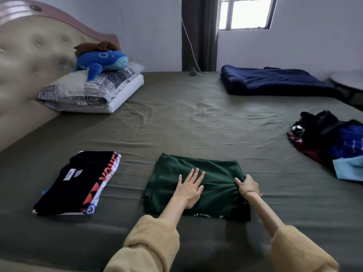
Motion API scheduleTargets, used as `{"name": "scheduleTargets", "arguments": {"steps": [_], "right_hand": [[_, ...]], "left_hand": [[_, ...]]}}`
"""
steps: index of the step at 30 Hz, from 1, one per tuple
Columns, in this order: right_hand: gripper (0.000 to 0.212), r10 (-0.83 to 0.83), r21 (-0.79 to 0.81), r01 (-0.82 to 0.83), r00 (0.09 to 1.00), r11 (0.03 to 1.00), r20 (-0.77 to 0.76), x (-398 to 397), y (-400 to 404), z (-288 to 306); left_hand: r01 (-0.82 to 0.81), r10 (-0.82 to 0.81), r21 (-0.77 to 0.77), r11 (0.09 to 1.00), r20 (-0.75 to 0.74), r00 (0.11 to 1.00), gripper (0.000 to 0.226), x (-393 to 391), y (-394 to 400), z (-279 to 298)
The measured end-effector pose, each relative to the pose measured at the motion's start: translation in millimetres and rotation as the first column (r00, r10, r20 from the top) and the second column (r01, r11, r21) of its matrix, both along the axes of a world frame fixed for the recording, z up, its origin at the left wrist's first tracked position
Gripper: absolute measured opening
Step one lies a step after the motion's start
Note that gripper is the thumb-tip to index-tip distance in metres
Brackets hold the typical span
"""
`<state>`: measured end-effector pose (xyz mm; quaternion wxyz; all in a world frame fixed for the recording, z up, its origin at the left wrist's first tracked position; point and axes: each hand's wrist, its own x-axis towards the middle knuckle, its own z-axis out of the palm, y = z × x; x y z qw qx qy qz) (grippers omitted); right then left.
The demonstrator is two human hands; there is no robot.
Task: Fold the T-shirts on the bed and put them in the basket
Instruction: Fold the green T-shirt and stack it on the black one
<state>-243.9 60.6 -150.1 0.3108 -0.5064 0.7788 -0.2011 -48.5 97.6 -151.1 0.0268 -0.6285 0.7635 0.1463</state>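
While the left hand [190, 190] is lying flat with straight fingers on the middle of the dark green T-shirt [198, 188], the right hand [247, 185] is gripping that shirt's right edge, fingers curled over the bunched cloth there. The green shirt is lying folded into a rough rectangle on the near middle of the bed [176, 122], its cloth creasing toward the right grip, and a line of small white letters is showing along its near edge. Just to its left, apart from it, a folded black T-shirt [78, 182] is resting on the olive sheet, with white labels on top and an orange, white and blue printed strip running down its right side. Far off to the right, a loose heap of unfolded clothes [332, 142] is sitting near the bed's edge, showing black, blue, dark red and pale blue cloth tangled together. Beyond it, a folded navy blanket [275, 81] is lying along the far right of the bed. At the far left, two stacked pillows [92, 91] are leaning by the padded headboard [29, 61], and a blue plush toy [102, 60] is sitting on top of them with a brown one lying over it. A white cable [189, 44] is hanging down the wall beside a dark curtain [199, 34], under a barred window [246, 12]. Both forearms are wearing tan sleeves [151, 244], and a thin bracelet [252, 192] is circling the right wrist.
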Motion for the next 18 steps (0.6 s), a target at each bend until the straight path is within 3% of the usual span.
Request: {"name": "scheduleTargets", "arguments": {"steps": [2,6,10,13,15,18], "right_hand": [[0.043,-0.037,0.012,0.037,0.999,0.999,-0.003,-32.6,5.4,0.3],[0.048,-0.115,0.036,0.114,0.993,0.993,0.035,-89.3,17.6,-3.3],[0.038,-0.132,-0.015,0.136,0.977,0.991,0.168,-102.8,16.0,-1.4],[0.030,-0.092,-0.074,0.113,0.965,0.991,0.246,-88.0,10.5,15.9],[0.032,-0.033,-0.091,0.054,0.976,0.994,0.214,-71.5,7.6,31.6],[0.040,0.051,-0.051,-0.046,0.992,0.998,0.117,-36.4,5.0,49.8]], "left_hand": [[0.041,-0.041,-0.019,0.999,0.002,0.999,0.054,-20.7,2.3,-4.9],[0.147,-0.148,-0.063,0.987,-0.003,0.989,0.091,-68.5,10.7,-14.0],[0.126,-0.127,-0.013,0.992,-0.010,0.992,0.054,-82.6,9.3,-12.1],[0.050,-0.065,-0.153,0.987,-0.095,0.993,0.055,-70.3,9.3,-4.2],[-0.071,0.021,-0.269,0.961,-0.185,0.983,0.048,-60.0,8.6,-2.5],[-0.281,0.202,-0.101,0.954,-0.473,0.857,0.028,-38.8,7.7,-4.3]]}}
